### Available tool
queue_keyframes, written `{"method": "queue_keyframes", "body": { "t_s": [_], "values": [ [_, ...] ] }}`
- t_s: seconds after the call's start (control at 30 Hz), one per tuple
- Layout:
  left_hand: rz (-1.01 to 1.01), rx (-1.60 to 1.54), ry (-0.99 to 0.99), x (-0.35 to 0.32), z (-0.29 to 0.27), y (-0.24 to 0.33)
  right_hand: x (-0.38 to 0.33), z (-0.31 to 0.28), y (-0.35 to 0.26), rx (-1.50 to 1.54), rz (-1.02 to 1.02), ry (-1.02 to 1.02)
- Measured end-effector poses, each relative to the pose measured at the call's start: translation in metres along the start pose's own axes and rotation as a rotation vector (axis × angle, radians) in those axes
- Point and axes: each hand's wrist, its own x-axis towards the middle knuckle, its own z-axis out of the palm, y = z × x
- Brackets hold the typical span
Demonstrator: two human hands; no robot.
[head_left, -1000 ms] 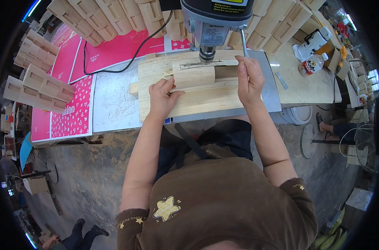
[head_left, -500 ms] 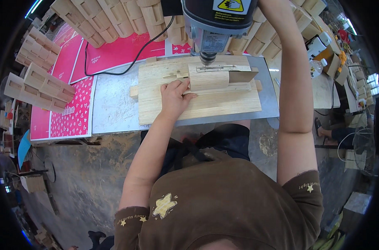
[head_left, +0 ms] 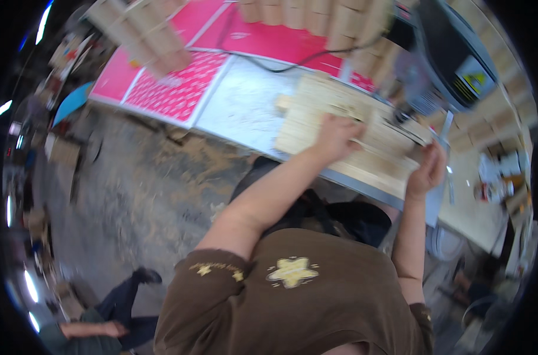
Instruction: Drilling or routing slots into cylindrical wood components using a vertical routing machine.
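The view is blurred. A pale wooden block with a curved face lies on a flat wooden board, below the drill press chuck. My left hand is at the block's left end, with its fingers bent and closed against the wood. At the block's right end is my right hand, fingers curled together against that end. Its fingertips partly hide what they touch. The drill press head, dark with a yellow warning label, stands above and to the right.
Stacked wooden blocks stand at the far left and along the back. A black cable crosses the pink-covered tabletop. A bottle is at the right. Another person's arm shows at the lower left.
My right hand has come down from the upper part of the drill press to the block's right end. My left hand stays at its left end. The whole view has turned and shifted.
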Motion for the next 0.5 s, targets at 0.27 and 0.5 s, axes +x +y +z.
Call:
{"method": "queue_keyframes", "body": {
  "t_s": [0.27, 0.5],
  "values": [
    [-0.08, -0.088, -0.024, -0.013, -0.003, 0.002, 0.034, -0.04, 0.021, -0.004, -0.029, -0.067],
    [0.071, -0.069, 0.138, -0.007, -0.009, -0.007, 0.196, 0.001, -0.028, -0.176, 0.257, -0.312]
  ]
}}
